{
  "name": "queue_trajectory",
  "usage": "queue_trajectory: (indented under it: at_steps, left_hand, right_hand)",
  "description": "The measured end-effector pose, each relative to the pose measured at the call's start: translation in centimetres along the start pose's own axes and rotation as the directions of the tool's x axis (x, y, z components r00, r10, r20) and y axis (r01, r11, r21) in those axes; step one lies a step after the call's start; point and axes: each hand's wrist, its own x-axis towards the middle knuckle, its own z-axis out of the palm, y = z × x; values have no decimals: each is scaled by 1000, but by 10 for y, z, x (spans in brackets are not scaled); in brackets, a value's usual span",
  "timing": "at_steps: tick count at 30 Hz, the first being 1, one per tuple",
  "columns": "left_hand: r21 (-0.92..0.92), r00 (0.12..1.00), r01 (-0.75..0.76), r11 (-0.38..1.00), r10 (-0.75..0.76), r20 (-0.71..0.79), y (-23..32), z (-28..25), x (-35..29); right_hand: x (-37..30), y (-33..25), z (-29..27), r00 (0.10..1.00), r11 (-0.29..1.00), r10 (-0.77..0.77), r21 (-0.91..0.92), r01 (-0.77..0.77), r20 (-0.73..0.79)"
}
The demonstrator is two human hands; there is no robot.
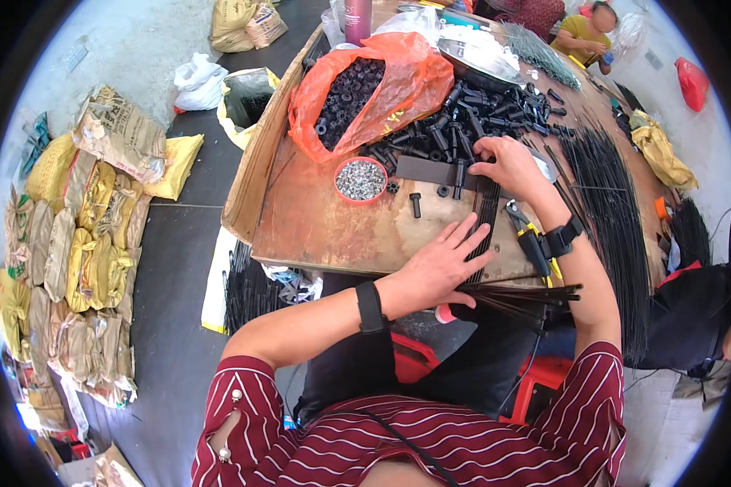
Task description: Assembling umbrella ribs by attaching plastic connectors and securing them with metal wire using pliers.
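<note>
My left hand [443,264] lies with fingers spread over a row of thin black rods [487,213] at the table's near edge. More black rods [528,294] stick out to the right from beneath its thumb. My right hand [510,169] is bent, its thumb and forefinger curled beside a black tubular plastic fitting [459,180]. Whatever is between those fingertips is hidden. Another black fitting [416,204] with a wider head lies alone on the wood, near a small black ring [443,191]. A dark flat bar [422,170] lies behind them.
A red bowl [361,180] of small metal pieces stands left of my hands. Behind it, an orange bag [414,73] holds black parts, beside a heap of fittings [495,109]. Yellow-handled pliers [536,243] lie under my right forearm. Long black rods [601,187] cover the right side.
</note>
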Motion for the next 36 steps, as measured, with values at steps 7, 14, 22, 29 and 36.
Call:
queue_trajectory:
  at_steps: [7, 14, 22, 29, 36]
  left_hand:
    - [40, 992, 0, 999, -5, 128, 6, -14, 0]
    - [-11, 982, -15, 1000, 17, 188, 6, -12, 5]
    - [65, 978, 50, 997, -62, 197, 12, -13, 4]
    - [106, 985, 56, 993, -72, 155, 8, -7, 2]
    - [137, 988, 22, 990, -43, 151, 8, -4, 4]
  right_hand:
    - [37, 11, 1, 976, 993, 83, 68, -98, 200]
    - [37, 28, 2, 996, 966, 71, 247, -82, 53]
    - [-54, 36, -11, 979, 980, 201, 13, -201, 28]
    - [-57, 33, -17, 982, 971, 190, 150, -185, -18]
    - [-42, 105, -23, 958, 956, 286, -69, -287, -25]
